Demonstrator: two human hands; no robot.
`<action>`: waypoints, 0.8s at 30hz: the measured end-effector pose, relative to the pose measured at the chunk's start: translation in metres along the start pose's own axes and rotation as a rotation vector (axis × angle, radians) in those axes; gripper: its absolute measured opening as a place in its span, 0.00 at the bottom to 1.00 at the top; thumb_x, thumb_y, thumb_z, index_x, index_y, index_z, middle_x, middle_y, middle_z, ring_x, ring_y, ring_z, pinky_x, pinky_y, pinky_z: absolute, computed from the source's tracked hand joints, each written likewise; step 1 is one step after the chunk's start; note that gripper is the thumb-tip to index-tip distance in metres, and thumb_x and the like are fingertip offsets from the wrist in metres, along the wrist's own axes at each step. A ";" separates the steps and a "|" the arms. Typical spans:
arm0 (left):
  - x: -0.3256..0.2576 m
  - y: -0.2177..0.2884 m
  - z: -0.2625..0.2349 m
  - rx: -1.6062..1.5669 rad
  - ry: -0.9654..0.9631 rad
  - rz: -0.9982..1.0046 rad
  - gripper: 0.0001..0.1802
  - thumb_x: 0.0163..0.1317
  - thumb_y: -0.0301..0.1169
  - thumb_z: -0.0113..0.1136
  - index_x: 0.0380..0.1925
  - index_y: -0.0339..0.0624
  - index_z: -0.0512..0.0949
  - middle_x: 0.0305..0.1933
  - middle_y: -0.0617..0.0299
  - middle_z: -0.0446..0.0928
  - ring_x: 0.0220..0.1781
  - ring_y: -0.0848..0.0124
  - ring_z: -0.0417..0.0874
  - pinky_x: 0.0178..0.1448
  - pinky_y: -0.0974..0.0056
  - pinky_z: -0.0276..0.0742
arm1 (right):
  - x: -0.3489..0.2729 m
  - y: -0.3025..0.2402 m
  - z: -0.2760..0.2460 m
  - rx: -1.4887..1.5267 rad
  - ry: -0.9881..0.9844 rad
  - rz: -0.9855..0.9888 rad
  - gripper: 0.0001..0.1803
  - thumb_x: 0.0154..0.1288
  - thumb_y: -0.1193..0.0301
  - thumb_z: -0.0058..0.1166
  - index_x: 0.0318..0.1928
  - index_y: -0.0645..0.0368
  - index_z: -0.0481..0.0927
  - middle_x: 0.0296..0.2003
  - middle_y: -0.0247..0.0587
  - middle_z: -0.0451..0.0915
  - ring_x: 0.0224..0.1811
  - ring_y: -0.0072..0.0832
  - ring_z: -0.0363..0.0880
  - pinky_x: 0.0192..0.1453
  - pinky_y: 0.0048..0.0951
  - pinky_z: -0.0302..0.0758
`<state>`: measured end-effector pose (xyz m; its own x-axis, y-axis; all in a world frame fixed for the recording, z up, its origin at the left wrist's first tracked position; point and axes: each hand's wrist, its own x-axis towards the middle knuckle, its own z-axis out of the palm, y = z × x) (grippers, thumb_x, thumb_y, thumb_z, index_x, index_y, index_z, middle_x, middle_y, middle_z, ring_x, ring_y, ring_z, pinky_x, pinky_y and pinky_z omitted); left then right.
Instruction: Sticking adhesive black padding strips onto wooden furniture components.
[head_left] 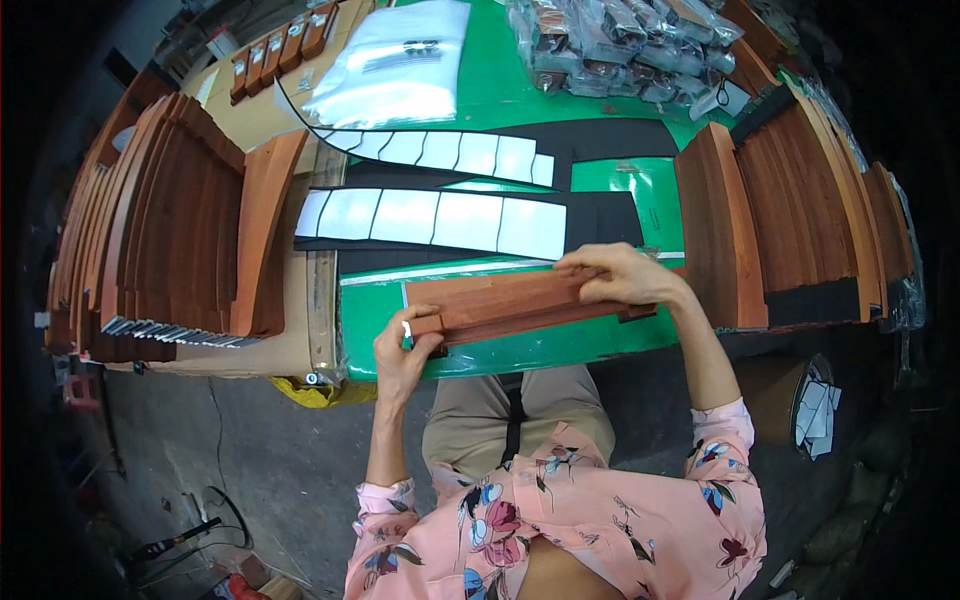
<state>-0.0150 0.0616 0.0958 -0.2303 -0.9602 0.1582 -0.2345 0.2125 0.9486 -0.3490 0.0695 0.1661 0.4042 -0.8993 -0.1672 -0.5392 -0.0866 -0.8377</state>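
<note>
A long reddish-brown wooden piece (pixel 515 303) lies lengthwise along the near edge of the green table, with a raised block at its left end. My left hand (pixel 400 355) grips that end, thumb in front and fingers behind. At the right end, my right hand (pixel 622 277) bends its fingers over the top of the wood and holds it. Just beyond lie a black strip with white backing panels (pixel 470 222) and a second, curling strip (pixel 450 152) of the same sort. Black sheets (pixel 605 215) lie partly under them. My palms hide both ends of the wood.
Stacked reddish-brown boards stand on the left (pixel 185 220) and right (pixel 800 210). Clear plastic bags (pixel 395 60) and a heap of plastic-wrapped brown pieces (pixel 630 45) lie at the back. Small brown blocks (pixel 285 50) line the far left. A bin with white scraps (pixel 815 410) stands below right.
</note>
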 end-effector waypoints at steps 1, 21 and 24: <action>-0.002 -0.003 -0.001 -0.046 -0.019 0.028 0.18 0.53 0.29 0.64 0.44 0.36 0.76 0.42 0.58 0.80 0.45 0.70 0.79 0.50 0.67 0.72 | 0.004 0.001 -0.007 0.053 0.075 0.012 0.22 0.58 0.65 0.58 0.51 0.61 0.76 0.42 0.44 0.80 0.44 0.31 0.79 0.47 0.28 0.74; 0.055 -0.016 -0.028 0.097 0.148 0.031 0.14 0.67 0.33 0.45 0.40 0.34 0.77 0.42 0.54 0.78 0.45 0.65 0.77 0.50 0.63 0.70 | 0.191 0.133 -0.045 -1.200 0.483 -0.156 0.04 0.50 0.78 0.50 0.28 0.64 0.77 0.28 0.46 0.76 0.33 0.36 0.79 0.34 0.34 0.80; 0.135 -0.020 -0.020 0.381 0.015 0.316 0.11 0.59 0.27 0.55 0.42 0.36 0.78 0.45 0.51 0.77 0.48 0.57 0.78 0.51 0.60 0.71 | 0.190 0.135 -0.046 -1.256 0.482 -0.241 0.03 0.49 0.77 0.50 0.26 0.63 0.75 0.26 0.44 0.75 0.31 0.35 0.78 0.32 0.31 0.79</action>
<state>-0.0228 -0.0755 0.1030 -0.3331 -0.8397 0.4288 -0.4843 0.5426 0.6863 -0.3792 -0.1332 0.0451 0.4266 -0.8431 0.3273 -0.8991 -0.3560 0.2548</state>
